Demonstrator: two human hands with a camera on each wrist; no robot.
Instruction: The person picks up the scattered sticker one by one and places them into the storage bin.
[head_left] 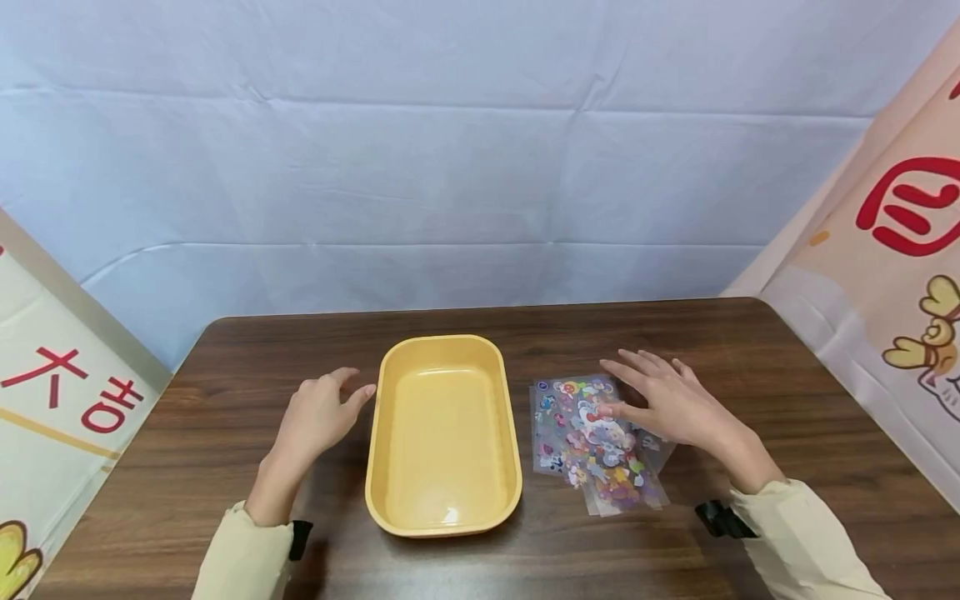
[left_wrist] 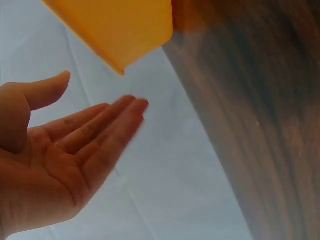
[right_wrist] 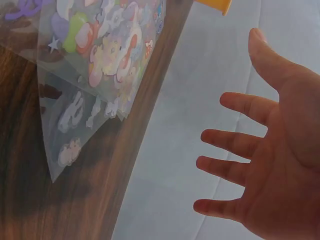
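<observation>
A yellow rectangular tray (head_left: 442, 450) with rounded corners stands on the table, nothing lying in it. To its right, several clear sticker sheets (head_left: 551, 425) with colourful cartoon figures lie overlapped in a loose pile. My left hand (head_left: 318, 417) is just left of the tray, fingers relaxed and holding nothing; the left wrist view shows its palm beside the tray wall (left_wrist: 135, 30). Over the right side of the sheets, my right hand (head_left: 667, 400) hovers with fingers spread. In the right wrist view its palm is bare, apart from the sheets (right_wrist: 110, 45).
The dark wood-grain table (head_left: 247, 358) has rounded far corners. Behind it hangs a pale blue-white cloth (head_left: 450, 167). Printed cloths with red characters hang at the left (head_left: 67, 392) and right (head_left: 900, 275). Dark straps circle both wrists at the cream sleeves.
</observation>
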